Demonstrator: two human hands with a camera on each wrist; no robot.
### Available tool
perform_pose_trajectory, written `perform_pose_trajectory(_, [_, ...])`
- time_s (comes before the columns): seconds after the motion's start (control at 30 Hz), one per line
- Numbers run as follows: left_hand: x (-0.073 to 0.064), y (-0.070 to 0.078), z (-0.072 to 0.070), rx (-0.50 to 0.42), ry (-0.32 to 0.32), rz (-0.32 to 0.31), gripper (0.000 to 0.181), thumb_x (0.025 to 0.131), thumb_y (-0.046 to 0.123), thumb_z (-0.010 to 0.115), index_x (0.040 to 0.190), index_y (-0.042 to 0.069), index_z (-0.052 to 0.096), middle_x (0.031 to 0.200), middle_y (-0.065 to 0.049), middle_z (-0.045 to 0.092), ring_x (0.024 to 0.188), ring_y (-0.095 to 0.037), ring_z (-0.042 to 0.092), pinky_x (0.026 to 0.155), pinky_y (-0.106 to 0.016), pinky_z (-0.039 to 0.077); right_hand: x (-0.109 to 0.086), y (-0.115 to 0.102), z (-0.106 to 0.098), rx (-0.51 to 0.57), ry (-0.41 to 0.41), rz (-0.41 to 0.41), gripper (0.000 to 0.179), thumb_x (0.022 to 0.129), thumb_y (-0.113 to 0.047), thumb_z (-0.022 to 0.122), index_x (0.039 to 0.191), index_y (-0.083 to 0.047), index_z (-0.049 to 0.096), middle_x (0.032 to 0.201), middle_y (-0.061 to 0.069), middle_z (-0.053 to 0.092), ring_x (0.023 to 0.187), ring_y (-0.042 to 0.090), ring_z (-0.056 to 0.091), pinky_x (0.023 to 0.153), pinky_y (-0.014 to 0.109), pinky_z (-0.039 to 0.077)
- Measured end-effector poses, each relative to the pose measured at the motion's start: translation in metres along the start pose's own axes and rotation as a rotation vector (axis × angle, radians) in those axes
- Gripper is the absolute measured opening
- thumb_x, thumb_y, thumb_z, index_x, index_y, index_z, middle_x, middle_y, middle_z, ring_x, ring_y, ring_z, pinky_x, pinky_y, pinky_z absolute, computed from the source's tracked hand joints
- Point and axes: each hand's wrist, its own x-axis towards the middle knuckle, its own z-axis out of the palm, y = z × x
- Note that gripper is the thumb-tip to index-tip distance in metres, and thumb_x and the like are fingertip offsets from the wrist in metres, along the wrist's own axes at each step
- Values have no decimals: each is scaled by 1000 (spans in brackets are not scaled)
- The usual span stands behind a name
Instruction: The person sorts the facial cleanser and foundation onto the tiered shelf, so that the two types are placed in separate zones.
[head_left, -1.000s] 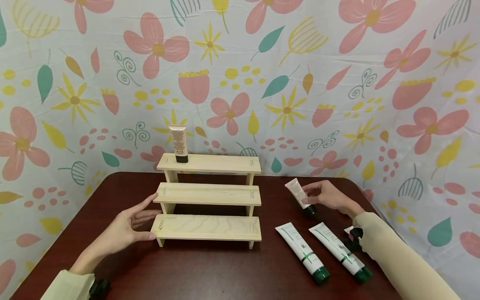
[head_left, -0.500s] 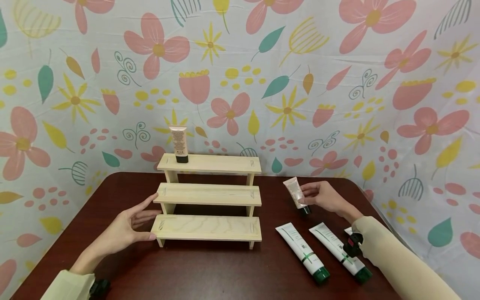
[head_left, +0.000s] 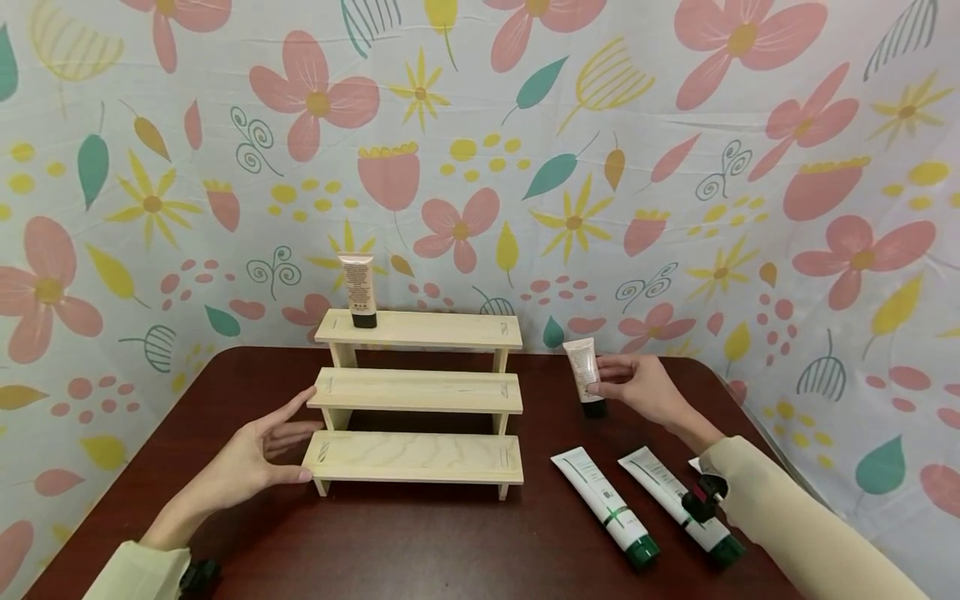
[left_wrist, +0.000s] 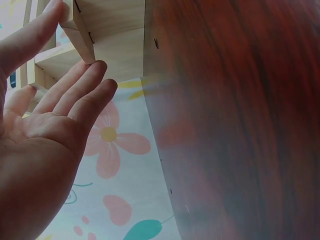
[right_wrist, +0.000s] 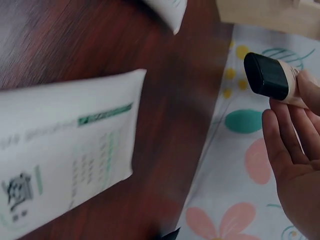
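Note:
My right hand (head_left: 647, 392) pinches a small beige squeeze tube (head_left: 582, 371) between thumb and fingers, its black cap (right_wrist: 267, 77) pointing down, near the table's back right. The tube leans slightly in the head view. On the left, my left hand (head_left: 243, 454) touches the end of a three-tier wooden display stand (head_left: 412, 457), thumb at the bottom step and a fingertip at the middle step; the fingers are extended and spread. A matching beige tube (head_left: 359, 287) stands upright on its black cap at the left end of the top step.
Two white tubes with green caps, a nearer tube (head_left: 606, 505) and a second tube (head_left: 675, 500), lie right of the stand on the dark red table (head_left: 420, 546). Another white piece peeks out behind the right wrist. A floral cloth (head_left: 480, 150) hangs behind.
My right hand has moved slightly left with the beige tube and turned it from a slant to nearly upright. My left hand and the stand stay in place.

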Motion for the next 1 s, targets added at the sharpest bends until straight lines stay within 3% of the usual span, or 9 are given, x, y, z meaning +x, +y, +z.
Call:
perform_pose_trajectory(0.53, [0, -2, 0, -24, -10, 5, 110, 81, 9, 92, 169, 16, 26, 145, -27, 58, 129, -45, 59, 99, -26, 50, 4, -50, 6, 46, 80, -54, 51, 93, -20, 85, 136, 3, 68, 123, 19, 73, 113, 34, 71, 82, 29, 58])
perform_pose_trajectory(0.83, [1, -2, -1, -31, -22, 4, 109, 83, 9, 91, 169, 17, 25, 143, -26, 60, 129, -46, 59, 99, -26, 50, 14, -76, 9, 70, 129, -131, 48, 91, -15, 86, 134, 1, 71, 116, 18, 76, 103, 22, 74, 80, 27, 59])
perform_pose_trajectory(1.0, [1, -2, -1, -27, -21, 5, 109, 83, 9, 91, 169, 17, 26, 143, -26, 60, 129, -46, 59, 99, -26, 50, 19, -94, 13, 47, 148, -114, 52, 92, -23, 86, 137, -3, 69, 115, 14, 77, 102, 20, 73, 81, 26, 57])
